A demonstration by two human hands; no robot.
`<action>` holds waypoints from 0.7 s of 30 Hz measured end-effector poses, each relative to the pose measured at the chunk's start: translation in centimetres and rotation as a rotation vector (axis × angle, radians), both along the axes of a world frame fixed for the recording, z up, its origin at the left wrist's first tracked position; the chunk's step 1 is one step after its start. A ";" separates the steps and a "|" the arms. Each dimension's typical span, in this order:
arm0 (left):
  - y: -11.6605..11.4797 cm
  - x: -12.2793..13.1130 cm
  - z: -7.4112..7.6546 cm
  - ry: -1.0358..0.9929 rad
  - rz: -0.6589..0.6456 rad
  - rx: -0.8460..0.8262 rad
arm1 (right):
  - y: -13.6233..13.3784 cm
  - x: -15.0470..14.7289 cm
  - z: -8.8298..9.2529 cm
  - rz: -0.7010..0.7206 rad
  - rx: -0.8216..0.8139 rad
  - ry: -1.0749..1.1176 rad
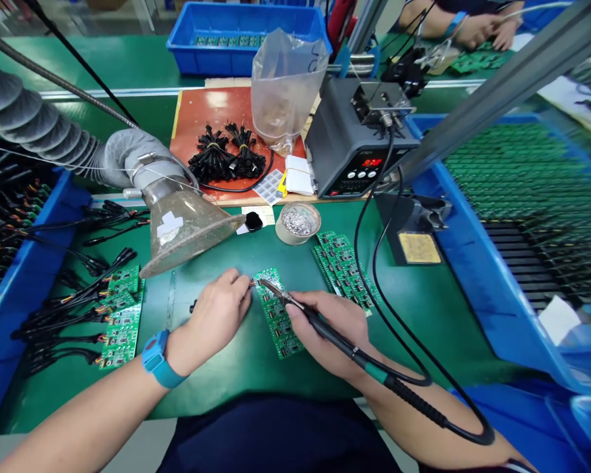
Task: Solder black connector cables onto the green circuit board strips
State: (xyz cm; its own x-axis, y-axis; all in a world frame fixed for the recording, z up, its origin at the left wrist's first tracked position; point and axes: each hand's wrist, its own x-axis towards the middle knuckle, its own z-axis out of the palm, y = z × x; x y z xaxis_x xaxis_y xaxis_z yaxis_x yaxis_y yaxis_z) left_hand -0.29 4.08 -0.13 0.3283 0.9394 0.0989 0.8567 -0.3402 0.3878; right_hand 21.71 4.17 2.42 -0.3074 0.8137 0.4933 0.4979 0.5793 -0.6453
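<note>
My right hand (332, 328) is closed round a black soldering iron (325, 326), whose tip reaches the upper end of a green circuit board panel (280, 322) on the mat. On the panel's left side, my left hand (221, 309) pinches a thin cable whose coloured wires (252, 283) meet the board's top left edge. Most of that cable is hidden under the hand; a black end pokes out on its left. A blue wrist strap (160, 360) circles my left wrist. More green panels (345, 266) lie stacked to the right of the iron.
A fume extraction hood (184, 226) hangs over the left side. Boards with black cables (123, 322) lie below it. A tin of solder scraps (298, 223), a soldering station (364, 144) and an iron stand (408, 230) stand behind. Blue bins (477, 256) flank the mat. A co-worker's hands (487, 29) are across the bench.
</note>
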 end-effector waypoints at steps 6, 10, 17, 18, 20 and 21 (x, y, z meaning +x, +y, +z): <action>1.0 -0.7 -0.2 -0.215 -0.081 0.034 | 0.1 0.0 -0.1 0.007 -0.004 0.023; 1.2 -0.7 -0.7 -0.264 -0.074 0.056 | 0.1 0.0 -0.1 0.030 -0.025 0.024; 1.3 -0.2 -0.9 -0.249 -0.086 0.081 | 0.1 -0.3 -0.6 0.017 -0.014 -0.013; 1.3 -0.2 -0.8 -0.244 -0.088 0.082 | 0.1 -0.3 -0.7 0.018 -0.010 -0.015; 1.3 -0.2 -0.8 -0.230 -0.091 0.081 | 0.1 -0.4 -0.8 0.020 -0.006 -0.011; 1.2 -0.1 -0.8 -0.223 -0.093 0.080 | 0.1 -0.5 -0.8 0.019 -0.010 -0.010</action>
State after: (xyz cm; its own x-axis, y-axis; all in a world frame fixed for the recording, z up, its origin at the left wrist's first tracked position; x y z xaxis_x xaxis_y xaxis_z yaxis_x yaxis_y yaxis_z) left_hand -0.44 5.32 -0.90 0.3748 0.8923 0.2517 0.7165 -0.4511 0.5322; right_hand 21.25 4.25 1.61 -0.3280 0.8127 0.4816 0.4935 0.5821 -0.6462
